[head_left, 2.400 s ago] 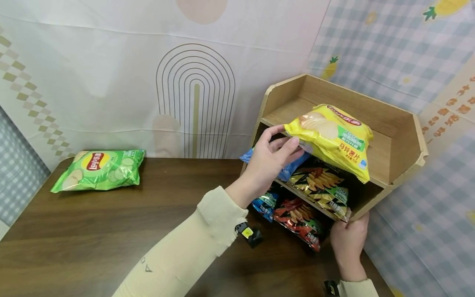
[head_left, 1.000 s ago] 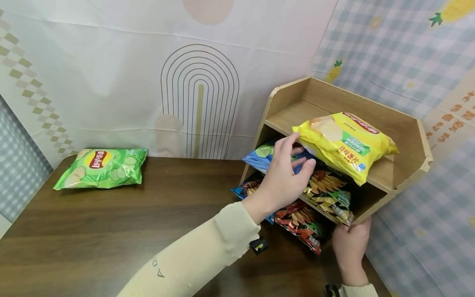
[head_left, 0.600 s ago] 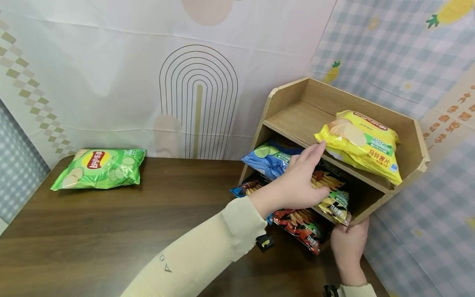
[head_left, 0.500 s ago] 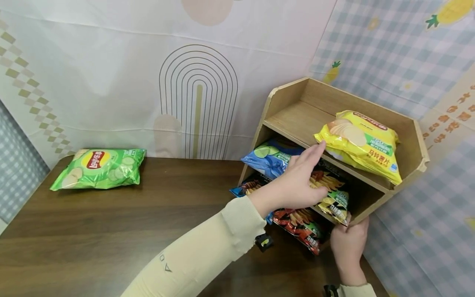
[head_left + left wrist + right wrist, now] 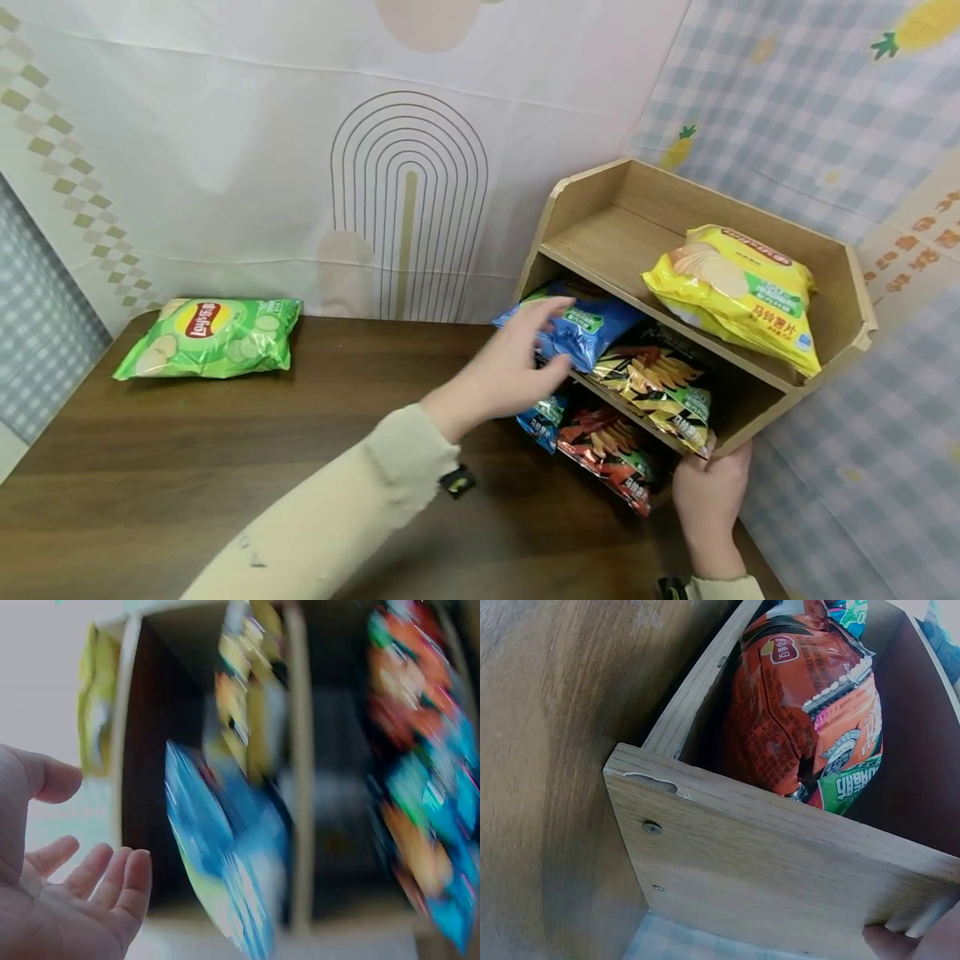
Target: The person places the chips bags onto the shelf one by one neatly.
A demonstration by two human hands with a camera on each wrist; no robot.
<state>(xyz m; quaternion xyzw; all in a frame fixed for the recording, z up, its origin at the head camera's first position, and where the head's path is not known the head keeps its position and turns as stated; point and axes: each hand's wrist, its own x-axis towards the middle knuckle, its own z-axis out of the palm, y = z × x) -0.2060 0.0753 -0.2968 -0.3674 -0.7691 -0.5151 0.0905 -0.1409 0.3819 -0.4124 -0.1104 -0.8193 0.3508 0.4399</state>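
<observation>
My left hand (image 5: 502,371) is in front of the wooden shelf (image 5: 581,237), fingers spread and holding nothing. In the head view it overlaps a blue chip bag (image 5: 596,325) on the middle level; in the left wrist view my palm (image 5: 60,922) is beside that bag (image 5: 217,832), apart from it. A yellow chip bag (image 5: 738,292) lies on the top level, to the right. My right hand (image 5: 712,492) grips the shelf's right side panel (image 5: 780,859) low at the front edge. Beside the blue bag sits a black-and-gold chip bag (image 5: 652,383).
On the bottom level are a red chip bag (image 5: 607,454) and another blue one (image 5: 543,421), jutting past the front. A green chip bag (image 5: 213,337) lies at the back left of the brown table (image 5: 262,467). Cloth-covered walls stand behind and to the right.
The yellow bag moved right and back onto the top level, and my left hand let go of it, then drew back left and down. My right hand kept its place on the shelf.
</observation>
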